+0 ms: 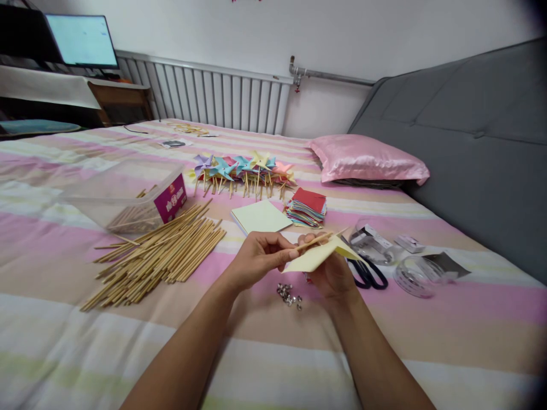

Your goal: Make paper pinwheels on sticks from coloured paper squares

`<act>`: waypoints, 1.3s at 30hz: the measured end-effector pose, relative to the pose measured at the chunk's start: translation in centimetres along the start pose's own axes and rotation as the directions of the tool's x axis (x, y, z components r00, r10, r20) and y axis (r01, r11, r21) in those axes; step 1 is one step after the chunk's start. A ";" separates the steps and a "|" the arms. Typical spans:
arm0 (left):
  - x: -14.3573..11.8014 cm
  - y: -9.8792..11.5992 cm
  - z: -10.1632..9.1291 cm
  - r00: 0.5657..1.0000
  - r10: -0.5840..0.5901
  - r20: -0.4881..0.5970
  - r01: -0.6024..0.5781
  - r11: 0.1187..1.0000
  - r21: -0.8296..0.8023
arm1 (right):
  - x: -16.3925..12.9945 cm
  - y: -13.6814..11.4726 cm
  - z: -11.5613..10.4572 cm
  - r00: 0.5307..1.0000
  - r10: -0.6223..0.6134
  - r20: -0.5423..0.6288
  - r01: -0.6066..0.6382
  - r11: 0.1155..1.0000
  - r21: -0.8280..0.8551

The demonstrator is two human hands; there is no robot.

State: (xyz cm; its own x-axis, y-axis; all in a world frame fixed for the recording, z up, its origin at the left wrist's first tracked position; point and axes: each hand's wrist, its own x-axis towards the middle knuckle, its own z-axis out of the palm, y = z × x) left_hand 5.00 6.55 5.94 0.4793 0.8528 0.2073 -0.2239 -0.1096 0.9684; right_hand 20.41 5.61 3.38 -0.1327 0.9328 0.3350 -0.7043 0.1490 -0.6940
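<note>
My left hand point(260, 253): thumb and fingers pinching a stick point(315, 242) near one end, stick lying along the top of yellow paper point(314, 259). My right hand point(335, 279) under the paper; its grip partly hidden, cannot tell how tight. Gems point(289, 295) on the bed point(273, 347) below, between my wrists. Scissors point(371, 274) just right.

Held paper point(314, 258) pale yellow; sticks point(171, 250) tan; pillow point(370, 159) pink; bedsheet point(256, 370) pastel-striped.

Soft even light, dark right-hand corners
</note>
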 end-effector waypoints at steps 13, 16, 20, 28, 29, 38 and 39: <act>-0.1 0.0 -0.1 1.000 -0.029 0.008 0.028 0.999 0.024 | 0.0 0.2 -0.5 0.999 0.018 -0.026 -0.019 1.000 -0.022; -0.1 -0.1 -0.1 1.000 -0.026 0.018 0.025 0.999 0.026 | 0.0 0.2 -0.6 0.998 0.048 -0.028 -0.050 0.998 -0.050; -0.1 -0.1 -0.2 0.999 -0.019 0.033 0.018 1.000 0.022 | 0.0 0.3 -0.7 0.998 0.050 -0.028 -0.052 0.997 -0.064; -0.2 0.1 0.0 0.999 -0.030 0.020 0.030 0.999 0.013 | 0.1 0.3 -0.7 0.996 0.055 -0.064 -0.061 0.994 -0.092; -0.2 0.1 0.0 0.999 -0.032 0.016 0.032 0.999 0.014 | 0.1 0.3 -0.7 0.997 0.055 -0.060 -0.060 0.995 -0.085; -0.1 0.3 0.3 1.000 -0.029 0.006 0.029 0.999 0.019 | 0.0 0.3 -0.8 0.998 0.039 -0.045 -0.040 0.998 -0.040; -0.2 0.3 0.3 1.000 -0.030 0.007 0.030 0.999 0.016 | 0.0 0.3 -0.9 0.998 0.039 -0.045 -0.041 0.998 -0.041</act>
State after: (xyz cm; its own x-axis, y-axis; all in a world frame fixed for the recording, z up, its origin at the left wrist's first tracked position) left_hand 5.16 6.21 6.24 0.4914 0.8522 0.1794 -0.1956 -0.0927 0.9763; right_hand 20.85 5.91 2.64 -0.1284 0.9518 0.2784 -0.6691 0.1241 -0.7328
